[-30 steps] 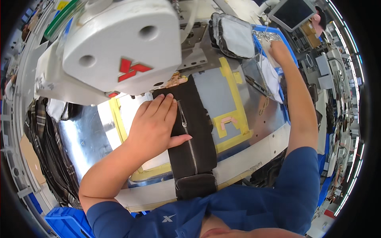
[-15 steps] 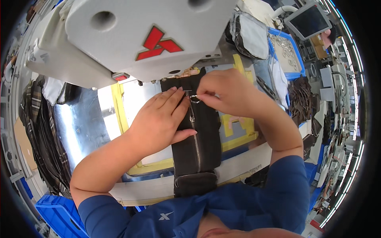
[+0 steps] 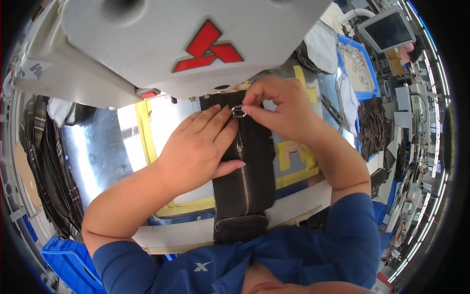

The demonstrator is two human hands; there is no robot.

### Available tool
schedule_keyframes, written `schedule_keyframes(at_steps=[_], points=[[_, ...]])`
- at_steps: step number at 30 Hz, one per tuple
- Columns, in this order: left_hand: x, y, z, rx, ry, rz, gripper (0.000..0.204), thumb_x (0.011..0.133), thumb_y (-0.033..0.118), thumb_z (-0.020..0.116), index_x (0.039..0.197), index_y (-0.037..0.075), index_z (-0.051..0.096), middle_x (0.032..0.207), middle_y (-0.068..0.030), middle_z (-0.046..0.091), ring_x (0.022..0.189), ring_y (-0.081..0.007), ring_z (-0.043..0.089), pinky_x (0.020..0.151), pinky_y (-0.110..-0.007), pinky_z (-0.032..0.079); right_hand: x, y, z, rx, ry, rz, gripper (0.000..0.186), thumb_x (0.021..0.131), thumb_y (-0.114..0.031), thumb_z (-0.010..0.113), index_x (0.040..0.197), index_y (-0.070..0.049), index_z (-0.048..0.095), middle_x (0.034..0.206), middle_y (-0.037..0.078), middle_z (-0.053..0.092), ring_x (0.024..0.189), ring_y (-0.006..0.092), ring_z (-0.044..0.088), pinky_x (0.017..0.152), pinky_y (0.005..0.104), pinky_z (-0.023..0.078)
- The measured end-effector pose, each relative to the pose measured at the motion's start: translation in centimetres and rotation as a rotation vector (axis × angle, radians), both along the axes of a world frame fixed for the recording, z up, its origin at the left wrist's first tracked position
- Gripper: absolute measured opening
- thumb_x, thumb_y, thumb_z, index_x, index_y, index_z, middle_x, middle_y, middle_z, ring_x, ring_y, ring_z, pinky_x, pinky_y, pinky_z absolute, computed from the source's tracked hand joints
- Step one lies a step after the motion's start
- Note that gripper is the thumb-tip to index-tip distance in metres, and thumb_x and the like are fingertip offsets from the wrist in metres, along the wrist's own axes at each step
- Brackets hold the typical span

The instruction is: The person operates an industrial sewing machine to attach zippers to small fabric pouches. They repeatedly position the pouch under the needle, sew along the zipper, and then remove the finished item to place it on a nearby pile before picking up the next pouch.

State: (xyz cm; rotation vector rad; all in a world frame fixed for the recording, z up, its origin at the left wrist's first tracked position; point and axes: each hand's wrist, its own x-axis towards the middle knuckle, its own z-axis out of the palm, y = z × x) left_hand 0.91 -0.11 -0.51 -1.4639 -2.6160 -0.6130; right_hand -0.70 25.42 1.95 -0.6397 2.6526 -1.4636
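Note:
A long black fabric piece (image 3: 259, 181) lies lengthwise before me, with a silver metal zipper (image 3: 245, 185) down its middle. My left hand (image 3: 193, 152) rests flat on its left side, fingers stretched toward the zipper's far end and thumb near the teeth. Between thumb and fingers, my right hand (image 3: 286, 110) pinches a small silver metal ring (image 3: 239, 112) at that far end, close to my left fingertips. The zipper's slider (image 3: 239, 147) sits a little nearer to me. A zipped black pocket-like part (image 3: 241, 229) forms the near end.
A large white machine head (image 3: 132, 54) overhangs the fabric's far end. Yellow tape (image 3: 296, 179) marks the metal work surface. Dark and plaid fabric pieces (image 3: 51, 166) hang at left above a blue crate (image 3: 73, 264). At far right stand a blue tray (image 3: 374, 83) of metal rings and a monitor (image 3: 389, 32).
The ring has moved slightly up, away from me, and now lies over the zipper's far end. My left hand has stayed flat in about the same place.

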Motion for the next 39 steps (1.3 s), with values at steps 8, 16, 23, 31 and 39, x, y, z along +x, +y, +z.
schedule_keyframes(at_steps=[8,16,23,31,39], points=[[0.1,0.1,0.1,0.033,-0.011,0.064,0.085,0.085,0.055,0.083,0.143,-0.003,0.062,0.143,-0.0233,0.064,0.134,-0.0418,0.061,0.112,-0.051,0.049,-0.1,-0.3,-1.6,0.126,0.290,0.051,0.016,0.085,-0.001,0.081,0.100,-0.006,0.079,0.094,0.011,0.076,0.084,0.0291,0.074,0.074,0.0368,0.060],[0.3,0.3,0.4,-0.040,-0.015,0.070,0.085,0.083,0.055,0.083,0.141,-0.004,0.064,0.138,-0.0162,0.062,0.122,-0.0350,0.057,0.104,-0.047,0.046,0.1,-0.3,-1.7,0.261,0.370,0.076,0.011,0.091,-0.011,0.076,0.100,-0.004,0.076,0.100,0.010,0.073,0.089,0.0322,0.072,0.077,0.0430,0.060],[0.7,0.6,0.3,-0.118,0.078,0.085,0.090,0.083,0.060,0.080,0.146,-0.002,0.064,0.147,-0.0127,0.061,0.118,-0.0308,0.057,0.100,-0.043,0.046,-1.4,-0.9,-1.8,0.406,0.322,0.014,0.013,0.094,-0.016,0.075,0.098,-0.004,0.077,0.091,0.016,0.075,0.078,0.0372,0.070,0.069,0.0463,0.056],[0.0,0.5,0.5,-0.084,0.018,0.109,0.093,0.079,0.064,0.082,0.144,0.000,0.065,0.150,-0.0120,0.062,0.113,-0.0302,0.059,0.094,-0.041,0.047,-4.2,-1.8,-0.6,0.420,0.191,0.062,0.019,0.085,-0.013,0.067,0.079,0.004,0.072,0.078,0.024,0.071,0.077,0.0452,0.071,0.073,0.0518,0.059],[-0.3,0.5,0.4,-0.022,-0.063,0.111,0.091,0.077,0.058,0.087,0.143,0.000,0.065,0.149,-0.0139,0.062,0.112,-0.0312,0.062,0.097,-0.042,0.049,-3.7,-2.0,0.4,0.395,-0.017,-0.034,0.018,0.086,-0.011,0.067,0.085,0.005,0.075,0.081,0.023,0.072,0.080,0.0432,0.071,0.077,0.0483,0.059]])
